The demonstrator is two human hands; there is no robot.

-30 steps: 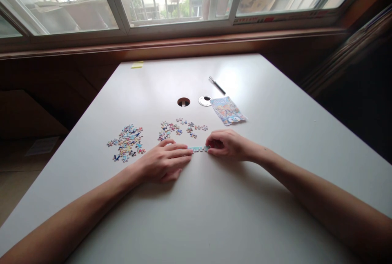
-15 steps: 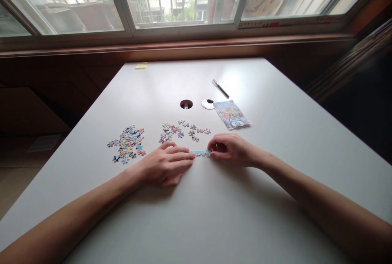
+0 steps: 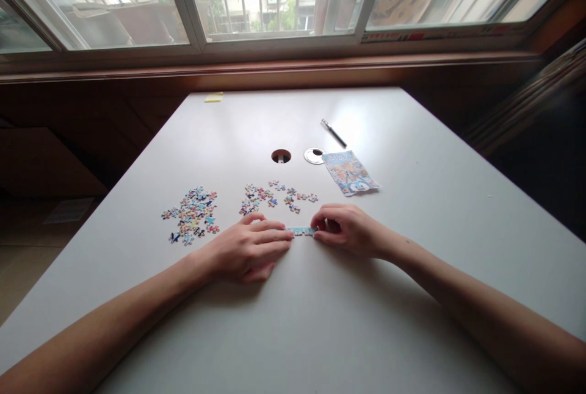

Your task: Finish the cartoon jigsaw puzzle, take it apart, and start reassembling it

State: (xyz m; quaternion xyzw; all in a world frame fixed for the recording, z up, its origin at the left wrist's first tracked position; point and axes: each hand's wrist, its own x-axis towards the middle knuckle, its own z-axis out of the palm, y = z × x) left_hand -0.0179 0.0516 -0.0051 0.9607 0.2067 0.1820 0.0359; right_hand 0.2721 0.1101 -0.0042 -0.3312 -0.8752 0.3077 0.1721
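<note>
A short strip of joined light-blue jigsaw pieces (image 3: 300, 232) lies flat on the white table, between my two hands. My left hand (image 3: 249, 246) rests flat with its fingers stretched out, the fingertips on the strip's left end and covering part of it. At the right end, my right hand (image 3: 341, 229) pinches a jigsaw piece between thumb and forefinger. That piece is mostly hidden by the fingers and touches the strip; whether it is fully locked in cannot be seen.
A large pile of loose jigsaw pieces (image 3: 195, 214) lies left of my left hand. A smaller scatter of pieces (image 3: 256, 196) is beyond the strip. Farther back are a picture sheet (image 3: 350, 173), a metal ring cover (image 3: 313, 156), a cable hole (image 3: 281, 156), a pen (image 3: 334, 133) and a yellow note (image 3: 213, 97).
My right hand has shifted very slightly toward me, with its fingertips pressed at the strip's right end. My left hand stays in place. The whole view has moved a little.
</note>
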